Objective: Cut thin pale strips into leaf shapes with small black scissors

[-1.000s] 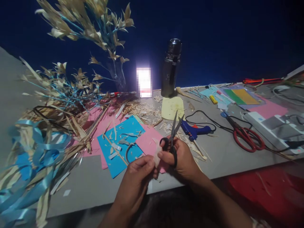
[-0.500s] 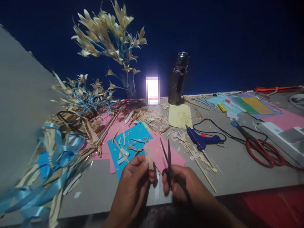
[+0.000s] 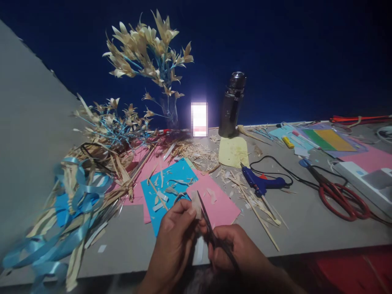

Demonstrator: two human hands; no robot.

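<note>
Between thumb and fingers, my left hand [image 3: 176, 232] pinches a small pale strip of dried husk [image 3: 196, 204], held upright. Dark scissors [image 3: 206, 218] are in my right hand [image 3: 231, 245], with its fingers wrapped round the handles. Their blades look closed and lie along the right edge of the strip. Below the hands are a blue sheet [image 3: 153, 185] and a pink sheet [image 3: 226, 204], scattered with scraps. One fresh-looking pale scrap [image 3: 211, 195] lies on the pink sheet just beyond the blades.
A blue glue gun [image 3: 260, 181] and large red-handled scissors [image 3: 343, 200] lie to the right, near a white power strip [image 3: 364, 179]. Behind stand a dark flask [image 3: 232, 108] and dried-husk flowers [image 3: 143, 49]. Blue ribbon [image 3: 36, 253] hangs at the left.
The scissors have moved left to the strip, and their blades have come together. A pale scrap now shows on the pink sheet. The whole view has shifted slightly.
</note>
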